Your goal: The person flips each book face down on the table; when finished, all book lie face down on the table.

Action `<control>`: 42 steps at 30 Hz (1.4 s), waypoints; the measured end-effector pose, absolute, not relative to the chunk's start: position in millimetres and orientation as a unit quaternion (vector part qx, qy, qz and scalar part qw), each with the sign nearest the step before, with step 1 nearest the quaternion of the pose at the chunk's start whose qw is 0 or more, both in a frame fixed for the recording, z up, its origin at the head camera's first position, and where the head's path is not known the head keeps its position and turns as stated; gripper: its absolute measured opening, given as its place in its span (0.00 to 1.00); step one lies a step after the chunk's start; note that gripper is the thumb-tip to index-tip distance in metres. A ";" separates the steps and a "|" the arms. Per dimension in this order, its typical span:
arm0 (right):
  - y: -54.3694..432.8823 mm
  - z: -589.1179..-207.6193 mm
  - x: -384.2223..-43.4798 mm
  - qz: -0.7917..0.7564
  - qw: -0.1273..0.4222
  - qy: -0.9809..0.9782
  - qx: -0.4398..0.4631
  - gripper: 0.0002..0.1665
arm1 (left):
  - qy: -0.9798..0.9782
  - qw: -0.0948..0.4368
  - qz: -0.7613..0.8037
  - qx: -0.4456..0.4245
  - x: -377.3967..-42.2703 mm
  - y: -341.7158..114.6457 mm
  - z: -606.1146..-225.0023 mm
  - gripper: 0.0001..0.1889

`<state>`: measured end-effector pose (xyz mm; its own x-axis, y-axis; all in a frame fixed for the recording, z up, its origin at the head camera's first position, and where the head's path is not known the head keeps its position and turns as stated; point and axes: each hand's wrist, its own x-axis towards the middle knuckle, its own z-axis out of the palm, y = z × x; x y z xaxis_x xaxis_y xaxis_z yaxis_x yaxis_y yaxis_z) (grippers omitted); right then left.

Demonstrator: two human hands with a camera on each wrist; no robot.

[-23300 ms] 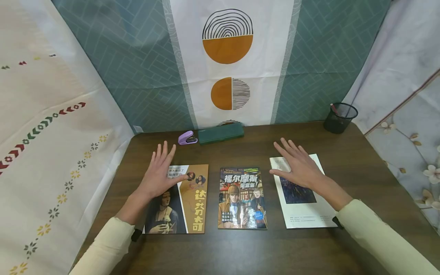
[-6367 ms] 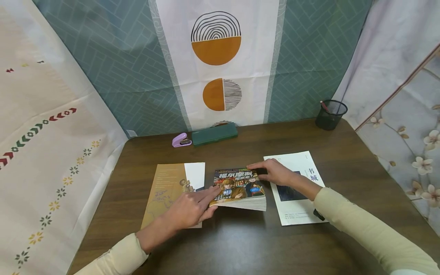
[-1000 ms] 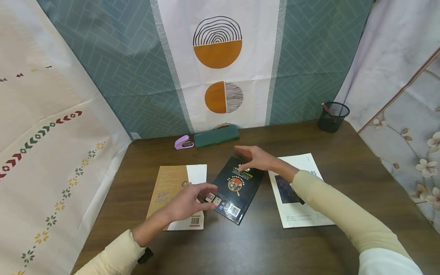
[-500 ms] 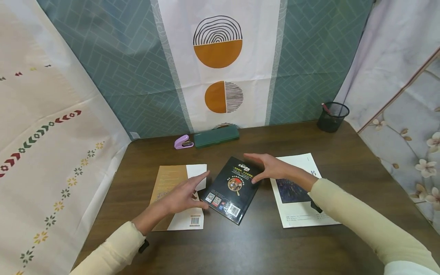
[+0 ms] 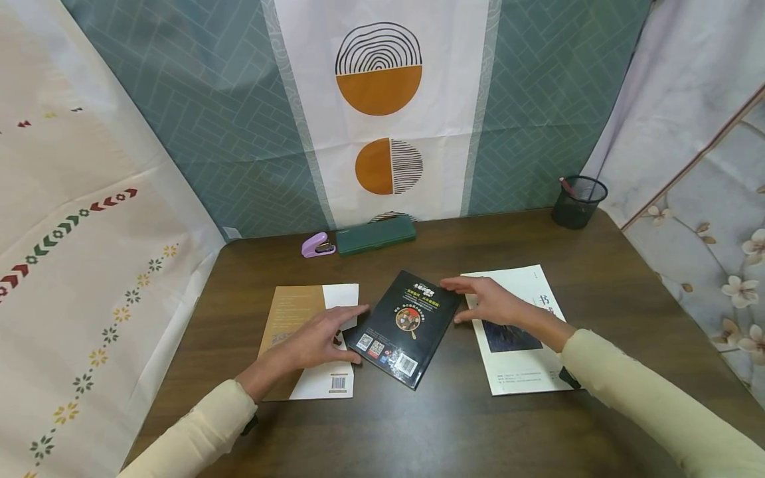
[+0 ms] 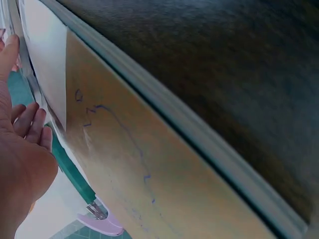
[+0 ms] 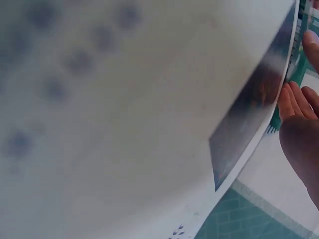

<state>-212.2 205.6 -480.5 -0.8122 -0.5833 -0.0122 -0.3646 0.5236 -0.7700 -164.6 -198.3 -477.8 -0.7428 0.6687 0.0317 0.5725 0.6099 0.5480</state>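
Note:
A black paperback book (image 5: 408, 328) lies back cover up in the middle of the table, turned at an angle. My left hand (image 5: 313, 340) is at its left corner, thumb and fingers spread apart, above a tan-and-white book (image 5: 293, 309) that also shows its back cover. At the right edge of the black book is my right hand (image 5: 493, 307), fingers extended and thumb apart, over a white magazine (image 5: 526, 378) with a dark picture. Whether either hand touches the black book, I cannot tell. In the wrist views, both the left hand (image 6: 25, 159) and right hand (image 7: 301, 134) hold nothing.
A purple stapler (image 5: 318, 245) and a green case (image 5: 376, 236) stand along the table's back edge. A black mesh pen holder (image 5: 578, 202) with a pen inside is at the back right corner. Cloth hangs behind and on both sides.
Both outer books stay put. Since the early frames, the tan and middle books have been turned over. In the last second my right hand drew rightward off the black book; my left drew slightly left.

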 end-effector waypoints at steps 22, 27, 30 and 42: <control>191.9 -483.7 -210.4 -0.350 0.075 0.893 -0.272 0.37 | 0.908 0.069 0.221 0.349 -152.3 -189.9 -481.8 0.46; 190.5 -483.1 -210.4 -0.335 0.064 0.899 -0.274 0.36 | 0.911 0.085 0.221 0.338 -148.5 -189.9 -479.9 0.46; 190.7 -482.9 -209.5 -0.334 0.065 0.900 -0.271 0.35 | 0.912 0.087 0.219 0.337 -148.0 -189.8 -479.6 0.45; 188.8 -482.6 -213.2 -0.317 0.052 0.906 -0.276 0.32 | 0.910 0.092 0.212 0.345 -143.7 -188.4 -480.8 0.44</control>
